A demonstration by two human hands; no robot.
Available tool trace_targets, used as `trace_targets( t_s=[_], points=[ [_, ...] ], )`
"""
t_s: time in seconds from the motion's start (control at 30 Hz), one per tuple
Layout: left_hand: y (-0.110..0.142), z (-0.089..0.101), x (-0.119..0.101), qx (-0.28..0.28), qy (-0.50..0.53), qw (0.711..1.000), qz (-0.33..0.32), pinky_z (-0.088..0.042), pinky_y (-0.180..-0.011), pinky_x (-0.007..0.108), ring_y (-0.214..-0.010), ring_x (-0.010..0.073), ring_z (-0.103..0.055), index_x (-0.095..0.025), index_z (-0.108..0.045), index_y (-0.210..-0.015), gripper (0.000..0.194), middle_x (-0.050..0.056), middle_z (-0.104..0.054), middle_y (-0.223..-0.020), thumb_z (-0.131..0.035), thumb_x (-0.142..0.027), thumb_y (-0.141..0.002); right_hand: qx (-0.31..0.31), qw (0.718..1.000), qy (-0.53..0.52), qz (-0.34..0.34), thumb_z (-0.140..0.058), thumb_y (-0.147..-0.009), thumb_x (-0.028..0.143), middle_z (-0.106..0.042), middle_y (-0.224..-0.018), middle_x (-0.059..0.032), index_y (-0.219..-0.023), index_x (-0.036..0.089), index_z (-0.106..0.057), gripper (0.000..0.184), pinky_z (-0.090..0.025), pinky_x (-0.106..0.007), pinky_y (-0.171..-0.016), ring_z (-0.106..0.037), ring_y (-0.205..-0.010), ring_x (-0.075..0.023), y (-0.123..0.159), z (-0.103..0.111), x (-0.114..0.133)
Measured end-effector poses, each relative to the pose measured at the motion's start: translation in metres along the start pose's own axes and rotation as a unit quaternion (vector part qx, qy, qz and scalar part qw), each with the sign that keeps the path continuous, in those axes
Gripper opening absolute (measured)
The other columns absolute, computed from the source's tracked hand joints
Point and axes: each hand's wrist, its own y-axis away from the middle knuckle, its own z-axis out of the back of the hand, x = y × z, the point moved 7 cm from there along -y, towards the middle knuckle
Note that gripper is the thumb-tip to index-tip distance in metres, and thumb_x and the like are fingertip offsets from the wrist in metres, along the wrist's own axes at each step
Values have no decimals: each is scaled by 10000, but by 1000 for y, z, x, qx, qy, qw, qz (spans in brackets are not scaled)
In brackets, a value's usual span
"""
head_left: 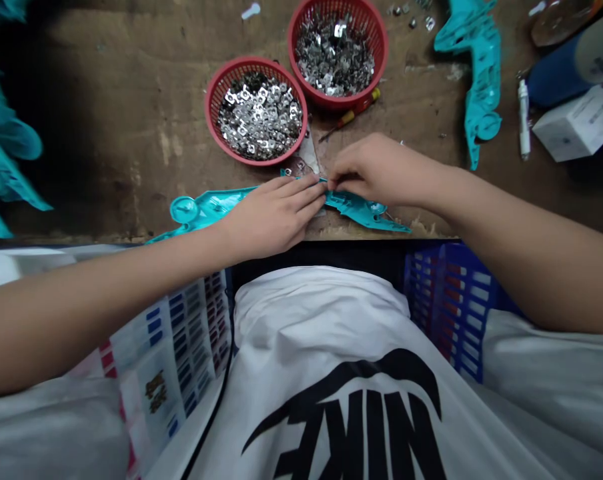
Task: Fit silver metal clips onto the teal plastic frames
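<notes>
A long teal plastic part (214, 208) lies along the near edge of the wooden table. My left hand (276, 217) rests flat across its middle, fingers stretched out to the right and covering that section; the thumb is hidden. My right hand (376, 170) is closed in a pinch at the part's far edge, right beside my left fingertips. Whatever sits between those pinched fingers is too small and hidden to make out. Just beyond my hands stands a red basket (211, 127) filled with small shiny metal clips (261, 120).
A second red basket (381, 50) holds more metal pieces, with a screwdriver (354, 115) beside it. Other teal parts lie at the right (484, 80) and left (6, 147). A white marker (524, 120) and white box (576, 127) are far right. Plastic crates flank my lap.
</notes>
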Motion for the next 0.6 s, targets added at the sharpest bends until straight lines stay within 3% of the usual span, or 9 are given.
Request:
trace_targets(
  t_s=[0.2, 0.37, 0.6],
  points=[
    [-3, 2, 2, 9, -12, 1000, -6, -561, -1535, 679, -1910, 434, -576, -110, -728, -1874, 676, 243, -711, -1911, -490, -248, -1256, 15, 998, 28, 54, -563, -1209, 234, -897, -1574, -247, -1469, 94, -956, 492, -579, -488, -1296, -813, -1495, -375, -1, -9, 7],
    [-3, 0, 3, -2, -13, 1000, -11, -533, -1557, 705, -1933, 445, -537, -131, -742, -1859, 690, 231, -719, -1909, -552, -225, -1202, 10, 998, 47, 48, -532, -1198, 211, -891, -1569, -227, -1450, 132, -951, 495, -570, -502, -1308, -800, -1473, -369, 0, -5, 9],
    [-3, -1, 6, -2, -10, 1000, -9, -501, -1579, 688, -1956, 434, -494, -180, -752, -1837, 669, 203, -725, -1903, -540, -247, -1206, 6, 996, 45, 75, -534, -1197, 266, -882, -1493, -216, -1419, 141, -962, 498, -591, -527, -1209, -802, -1395, -393, -5, -13, 2]
  ],
)
